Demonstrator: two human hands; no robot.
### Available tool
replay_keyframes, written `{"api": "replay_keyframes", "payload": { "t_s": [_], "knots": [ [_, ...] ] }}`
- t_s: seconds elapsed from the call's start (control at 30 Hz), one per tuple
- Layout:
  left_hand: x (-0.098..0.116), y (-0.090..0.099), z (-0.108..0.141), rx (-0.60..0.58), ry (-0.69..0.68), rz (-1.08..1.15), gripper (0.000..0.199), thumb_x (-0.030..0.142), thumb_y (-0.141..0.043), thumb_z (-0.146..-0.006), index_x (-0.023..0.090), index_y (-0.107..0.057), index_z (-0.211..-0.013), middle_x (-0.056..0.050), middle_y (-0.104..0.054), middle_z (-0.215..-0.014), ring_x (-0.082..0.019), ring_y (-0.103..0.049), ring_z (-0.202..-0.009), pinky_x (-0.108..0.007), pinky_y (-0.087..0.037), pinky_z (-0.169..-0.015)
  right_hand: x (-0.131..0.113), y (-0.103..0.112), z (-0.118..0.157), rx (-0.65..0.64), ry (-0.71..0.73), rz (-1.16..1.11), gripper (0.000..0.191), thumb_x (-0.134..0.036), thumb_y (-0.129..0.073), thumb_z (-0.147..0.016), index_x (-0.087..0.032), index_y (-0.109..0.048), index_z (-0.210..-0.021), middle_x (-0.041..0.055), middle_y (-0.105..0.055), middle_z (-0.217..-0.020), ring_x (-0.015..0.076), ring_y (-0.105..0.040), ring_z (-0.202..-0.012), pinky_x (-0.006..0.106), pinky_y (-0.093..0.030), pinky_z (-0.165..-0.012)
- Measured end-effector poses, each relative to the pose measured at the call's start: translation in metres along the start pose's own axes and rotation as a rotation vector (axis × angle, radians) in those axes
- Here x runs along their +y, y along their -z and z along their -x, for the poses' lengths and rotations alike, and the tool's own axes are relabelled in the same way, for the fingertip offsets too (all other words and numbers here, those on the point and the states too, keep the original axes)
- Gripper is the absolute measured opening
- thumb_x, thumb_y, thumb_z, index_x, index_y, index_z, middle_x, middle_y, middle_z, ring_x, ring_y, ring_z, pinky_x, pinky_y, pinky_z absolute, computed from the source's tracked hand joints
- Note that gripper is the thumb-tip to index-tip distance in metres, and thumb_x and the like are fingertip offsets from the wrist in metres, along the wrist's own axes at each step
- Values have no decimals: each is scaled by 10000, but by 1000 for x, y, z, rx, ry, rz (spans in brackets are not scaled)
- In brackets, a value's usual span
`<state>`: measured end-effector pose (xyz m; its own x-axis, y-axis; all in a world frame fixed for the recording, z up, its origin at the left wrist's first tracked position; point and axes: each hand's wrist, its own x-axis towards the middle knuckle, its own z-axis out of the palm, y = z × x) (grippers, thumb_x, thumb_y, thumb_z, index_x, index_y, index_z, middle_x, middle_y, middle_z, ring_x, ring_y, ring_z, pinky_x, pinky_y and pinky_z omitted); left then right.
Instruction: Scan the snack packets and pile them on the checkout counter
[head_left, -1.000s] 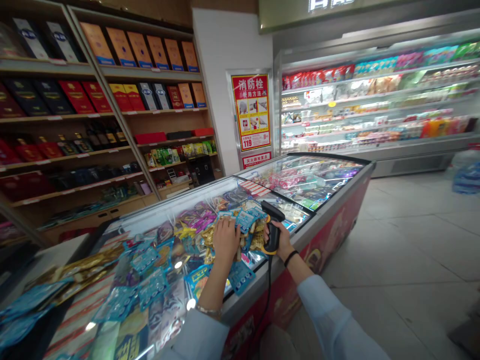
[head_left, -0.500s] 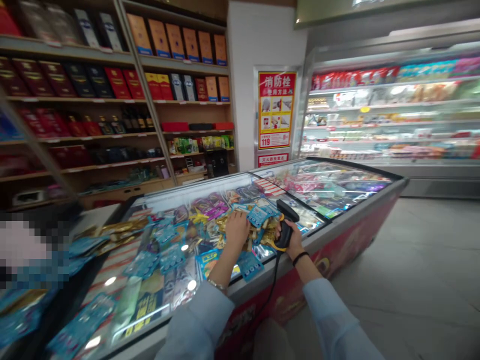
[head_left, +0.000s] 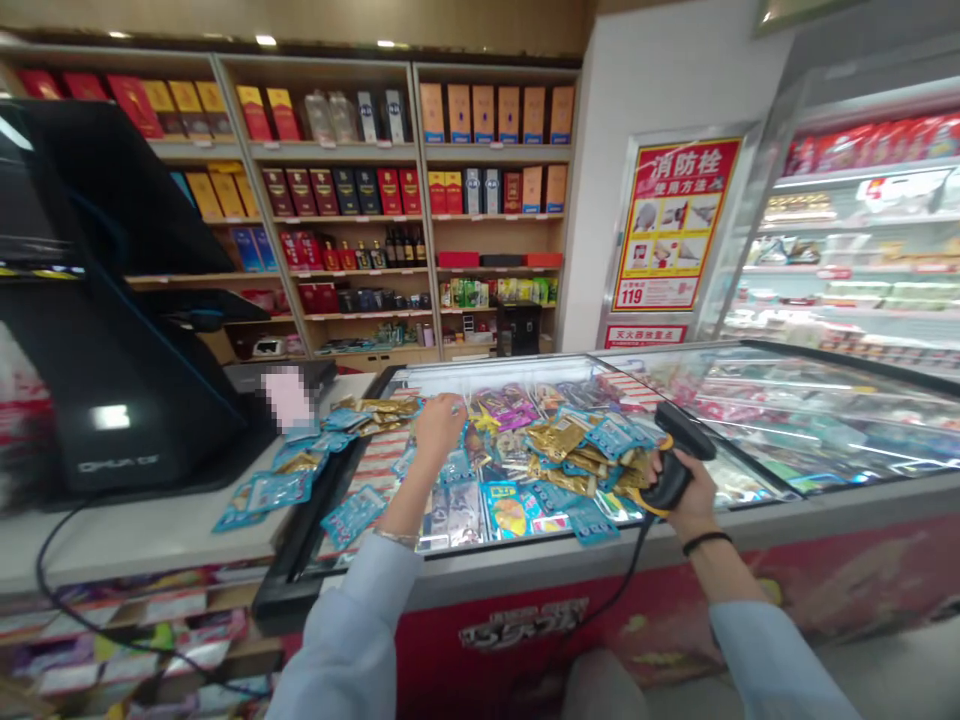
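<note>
My left hand (head_left: 441, 424) reaches over the far side of a heap of foil snack packets (head_left: 559, 455), its fingers bunched at the packets. I cannot tell whether it holds one. My right hand (head_left: 691, 503) is shut around the grip of a black corded barcode scanner (head_left: 675, 460) with yellow trim, near the heap's right edge. The packets, mostly gold and blue, fill the left part of a glass-topped chest freezer (head_left: 840, 440). More blue packets (head_left: 289, 480) lie spread on the white counter (head_left: 150, 530) to the left.
A black checkout terminal (head_left: 112, 300) stands on the counter at left. Wooden shelves (head_left: 337, 200) of boxed goods and bottles line the back wall. A red fire-hydrant notice (head_left: 671, 225) hangs beside a lit refrigerated display (head_left: 862, 250).
The view has swung left, bringing the counter and terminal into sight. My left hand has moved from the packets near the scanner towards the far left of the freezer. The scanner stays in my right hand.
</note>
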<state>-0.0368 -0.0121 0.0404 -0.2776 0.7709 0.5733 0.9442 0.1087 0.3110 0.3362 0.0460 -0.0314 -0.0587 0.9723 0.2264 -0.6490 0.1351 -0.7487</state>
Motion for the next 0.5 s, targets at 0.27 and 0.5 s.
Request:
{"api": "replay_keyframes", "payload": {
  "t_s": [0.27, 0.5],
  "knots": [
    [-121, 34, 21, -263, 245, -141, 496, 492, -626, -741, 182, -611, -1129, -132, -633, -1200, -271, -584, -1116, -327, -437, -914, 58, -122, 4, -325, -165, 6, 190, -378, -612, -697, -197, -559, -675, -16, -516, -505, 122, -476, -387, 251, -403, -383],
    [-126, -9, 62, -404, 361, -289, 810, 627, -695, -574, 85, -552, -1159, -270, -531, -1276, -385, -458, -1250, -428, -387, -974, 146, -193, 12, -464, -330, 2, 212, -359, -681, -668, -178, -581, -711, -14, -587, -501, 126, -509, -342, 227, -387, -338]
  ]
}}
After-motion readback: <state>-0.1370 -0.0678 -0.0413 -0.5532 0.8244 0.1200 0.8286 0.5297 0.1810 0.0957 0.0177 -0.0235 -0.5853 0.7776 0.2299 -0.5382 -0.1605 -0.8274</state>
